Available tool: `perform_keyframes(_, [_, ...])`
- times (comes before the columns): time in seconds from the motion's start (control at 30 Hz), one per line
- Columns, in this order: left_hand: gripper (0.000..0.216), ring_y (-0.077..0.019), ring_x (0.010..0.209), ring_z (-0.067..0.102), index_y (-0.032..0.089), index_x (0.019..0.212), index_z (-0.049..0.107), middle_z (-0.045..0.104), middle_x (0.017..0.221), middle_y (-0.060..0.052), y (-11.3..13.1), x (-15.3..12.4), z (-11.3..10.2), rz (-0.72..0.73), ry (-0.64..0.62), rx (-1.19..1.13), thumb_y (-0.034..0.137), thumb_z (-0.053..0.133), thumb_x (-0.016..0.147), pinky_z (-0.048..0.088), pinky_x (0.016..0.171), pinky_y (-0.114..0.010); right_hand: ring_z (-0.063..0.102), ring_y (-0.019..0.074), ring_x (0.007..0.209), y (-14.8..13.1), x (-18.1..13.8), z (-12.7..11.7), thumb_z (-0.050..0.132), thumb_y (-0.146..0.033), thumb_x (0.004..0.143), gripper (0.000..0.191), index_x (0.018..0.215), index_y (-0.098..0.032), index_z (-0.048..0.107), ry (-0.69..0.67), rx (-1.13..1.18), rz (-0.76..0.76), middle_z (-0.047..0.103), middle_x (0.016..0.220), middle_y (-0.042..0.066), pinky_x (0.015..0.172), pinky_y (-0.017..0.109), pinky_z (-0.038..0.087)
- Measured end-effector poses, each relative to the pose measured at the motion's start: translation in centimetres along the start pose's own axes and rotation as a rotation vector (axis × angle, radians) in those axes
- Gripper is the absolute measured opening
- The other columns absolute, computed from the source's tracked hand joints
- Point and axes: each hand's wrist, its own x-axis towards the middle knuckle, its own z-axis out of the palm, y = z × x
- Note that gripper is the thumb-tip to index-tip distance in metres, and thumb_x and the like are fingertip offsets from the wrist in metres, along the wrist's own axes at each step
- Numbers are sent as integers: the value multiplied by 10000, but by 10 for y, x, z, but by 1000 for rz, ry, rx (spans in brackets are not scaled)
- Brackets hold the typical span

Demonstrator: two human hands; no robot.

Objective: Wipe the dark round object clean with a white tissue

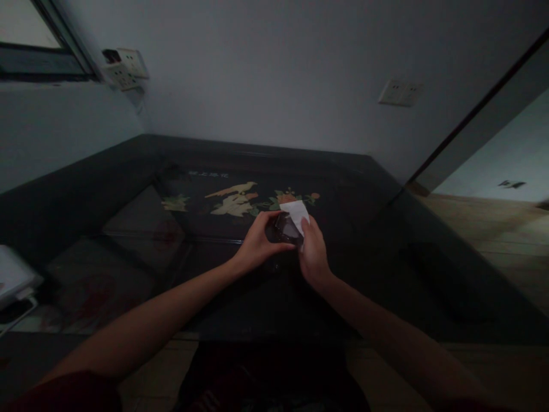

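Observation:
In dim light both my hands meet over a dark glass-topped table (180, 269) painted with a bird and flowers. My left hand (257, 243) is closed around a small dark glossy object (286, 229), thumb and fingers pinching its sides. My right hand (313, 252) is closed on a small white piece of paper or cloth (295, 212), pressing it against the top of the dark object. What the dark object is I cannot make out.
A white flat thing (12, 277) lies at the table's left edge. Wall sockets (124, 68) hang at the upper left and a switch plate (400, 92) on the back wall. At the right a doorway (484, 229) opens onto a wooden floor.

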Motion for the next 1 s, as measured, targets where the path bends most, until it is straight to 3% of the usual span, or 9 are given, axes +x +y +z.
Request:
perform_keyframes(0.13, [701,-258,1108,544,183,1149,491,561,1152,-101,-1,0,2,-27,111,2,302,836,551,413,991,-451,462,198,1225,8,-18,5,529,-407,848,431,1255,-276,472,3,-64,-20,526,1301,32,1058,391,321])
perform_keyframes(0.23, [701,-258,1109,545,175,1144,487,564,1156,-106,-1,-1,3,-58,122,-8,290,835,547,410,991,-450,427,197,1261,10,-20,6,513,-423,857,462,1290,-278,438,14,-96,-19,492,1341,38,1080,395,293])
perform_keyframes(0.4, [691,-254,1078,561,167,1125,488,571,1140,-110,1,-2,2,-86,40,-43,326,835,549,416,981,-453,589,196,988,1,-3,2,558,-392,814,296,1057,-230,604,-7,-70,-34,649,1041,30,899,349,436])
perform_keyframes(0.53, [720,-269,1100,549,185,1146,482,567,1145,-108,3,-4,1,-59,-73,-54,344,840,541,413,981,-460,593,161,697,-13,15,-4,646,-338,695,189,800,-183,671,-49,-52,116,670,749,5,658,277,449])
perform_keyframes(0.63, [719,-275,1121,534,193,1151,486,555,1160,-107,3,-4,0,-36,-142,-82,354,838,545,405,990,-457,565,146,618,-19,22,-7,685,-321,618,181,715,-169,674,-49,-48,212,663,678,0,591,259,424])
perform_keyframes(0.73, [717,-280,1150,511,190,1158,491,538,1185,-111,3,-4,1,-18,-148,-99,357,834,552,382,1015,-459,564,149,631,-16,21,-5,675,-338,619,179,672,-169,650,28,-5,214,657,678,0,606,266,433])
perform_keyframes(0.83, [709,-275,1146,513,188,1166,487,538,1178,-109,1,-3,2,-28,-101,-76,350,826,566,382,1015,-462,584,165,716,-9,9,0,624,-372,701,197,747,-181,634,86,7,90,653,745,5,674,288,456])
perform_keyframes(1.0, [702,-261,1127,525,179,1167,478,536,1168,-106,-5,-2,3,-49,40,-10,325,822,572,392,1011,-460,524,196,1126,5,-14,5,540,-391,825,374,1177,-265,533,27,-58,-7,595,1185,33,966,368,399])
